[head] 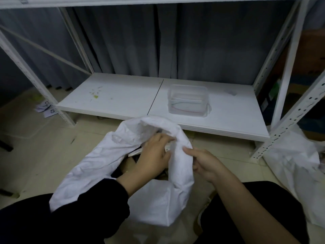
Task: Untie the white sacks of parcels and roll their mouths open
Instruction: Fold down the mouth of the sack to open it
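Pale tiled floor [44,155], person crouched low over it, dark-clothed knees at the bottom edge. Lower centre: white sack [98,164] standing on the floor, mouth already untied and gaping. Its rolled rim [181,166] forms a thick band down the right side of the mouth. Left hand [154,155], black sleeve [105,199] behind it, is inside the mouth, fingers curled onto the inner side of the rim near the top. Right hand [204,164] grips the rim from outside, thumb on top, other fingers wrapped under the fabric. Parcels [135,153] show inside as a flat pale edge and dark shapes (too dim to tell more).

Right edge: second white sack [295,164], crumpled, leaning beside a perforated upright [290,117].

Just past the sack, a low white shelf board [114,97] with a few greenish scraps on its left half. A clear plastic box [188,99] sits on the right half.

Left of the rack leg: paper slips [47,108] on the floor with numbers on them.

Far back, upper frame: grey curtain [193,46] behind the rack.
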